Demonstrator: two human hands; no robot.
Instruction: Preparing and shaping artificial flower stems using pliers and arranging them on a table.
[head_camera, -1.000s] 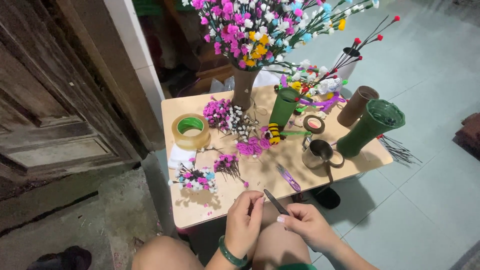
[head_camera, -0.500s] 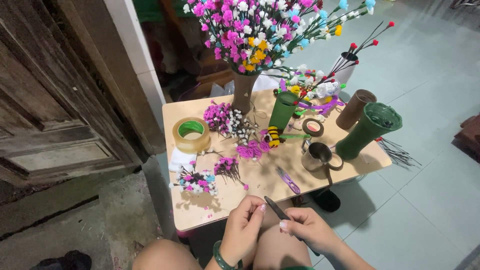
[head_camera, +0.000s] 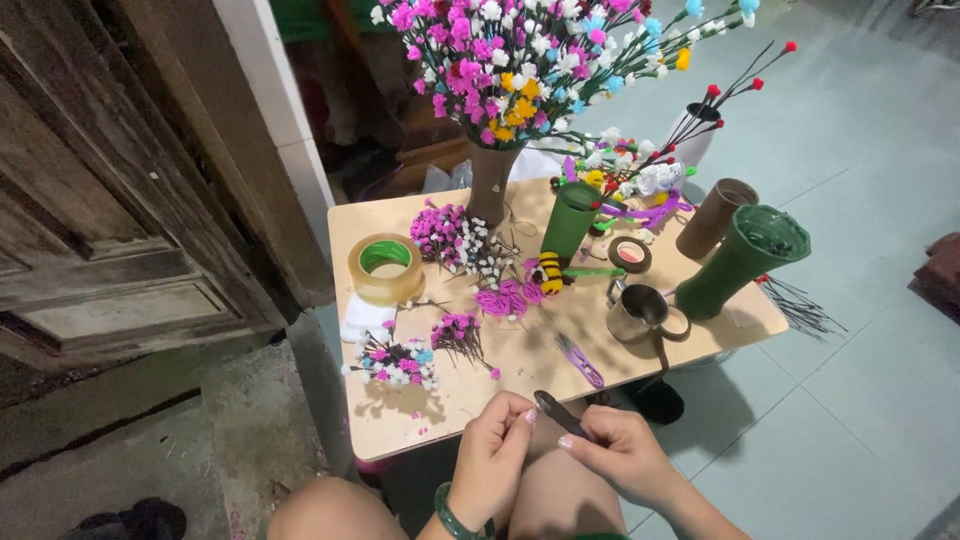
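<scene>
On the left of the low table (head_camera: 400, 425) stands a wide roll of clear tape (head_camera: 384, 267), and near it lie small finished sprigs of pink and white flowers (head_camera: 400, 360), with more loose clusters (head_camera: 462, 236) farther back. The tall vase (head_camera: 492, 182) already carries a full bouquet, so much of the flower-making looks done. At the near edge, the left hand (head_camera: 492, 462) is closed, fingertips pinching one end of a thin dark stem (head_camera: 562, 414); the right hand (head_camera: 625, 457) grips its other part between thumb and fingers. This stem bears no blossom yet. Purple scissors (head_camera: 580, 358), a metal cup (head_camera: 640, 312) and green cones (head_camera: 745, 258) lie to the right.
</scene>
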